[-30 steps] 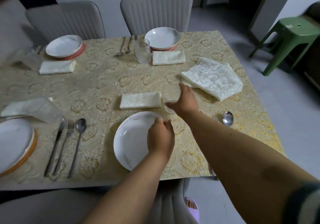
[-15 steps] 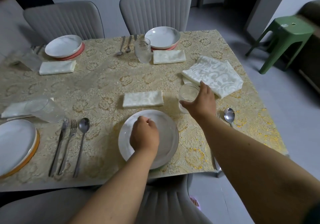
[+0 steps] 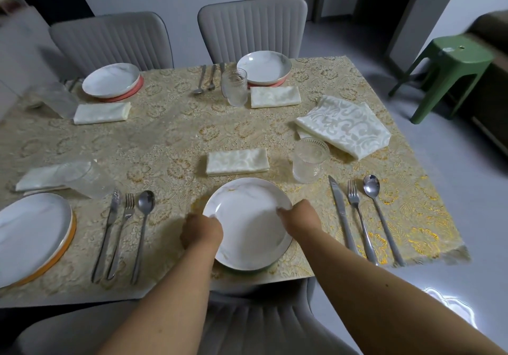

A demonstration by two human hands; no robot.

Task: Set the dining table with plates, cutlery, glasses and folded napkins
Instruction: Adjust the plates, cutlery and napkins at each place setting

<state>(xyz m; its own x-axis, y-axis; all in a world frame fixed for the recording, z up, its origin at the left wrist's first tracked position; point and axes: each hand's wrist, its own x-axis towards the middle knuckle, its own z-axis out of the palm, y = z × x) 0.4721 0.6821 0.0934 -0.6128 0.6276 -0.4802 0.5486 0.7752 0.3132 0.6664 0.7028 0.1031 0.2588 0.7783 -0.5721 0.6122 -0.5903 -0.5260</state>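
Both my hands are on the round white marbled plate (image 3: 248,224) at lower centre of the frame, left hand (image 3: 201,234) curled on its left rim, right hand (image 3: 298,218) pinching the right rim; I'd say I'm squaring it over the place mat whose edge peeks out beneath, near the desk's (image 3: 170,140) front edge. It's shallow, glossy, faintly veined, with a thin gilt rim. The folded cream napkin (image 3: 237,161) sits just above it, the ribbed clear glass (image 3: 310,160) to the upper right, and knife, fork and spoon (image 3: 360,217) lie parallel on the right, so this setting looks nearly finished
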